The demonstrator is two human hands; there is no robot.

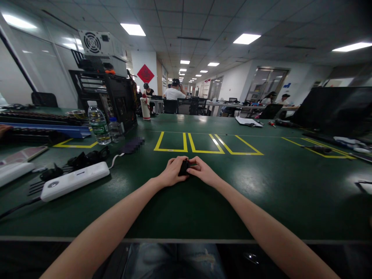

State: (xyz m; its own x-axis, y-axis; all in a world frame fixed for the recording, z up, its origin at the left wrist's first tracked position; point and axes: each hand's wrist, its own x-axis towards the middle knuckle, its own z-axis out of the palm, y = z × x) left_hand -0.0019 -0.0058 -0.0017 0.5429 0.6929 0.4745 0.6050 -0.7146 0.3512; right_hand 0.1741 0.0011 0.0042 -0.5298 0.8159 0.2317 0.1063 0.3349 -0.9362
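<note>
A small black object [183, 168] sits between my two hands, low over the green table [197, 209]; its kind is too small and covered to make out. My left hand [173, 171] wraps round it from the left, fingers over its far side and thumb along the near side. From the right, my right hand [202, 171] pinches at its edge with thumb and fingertips. Just beyond the hands, yellow tape outlines [171, 150] mark the tabletop.
At left lie a white power strip [77, 180] with black plugs, a water bottle [99, 123] and an open computer case [106, 97]. Papers [248, 121] lie far back. A screwdriver-like tool [319, 148] and a dark monitor [334, 110] are at right. Several people sit beyond.
</note>
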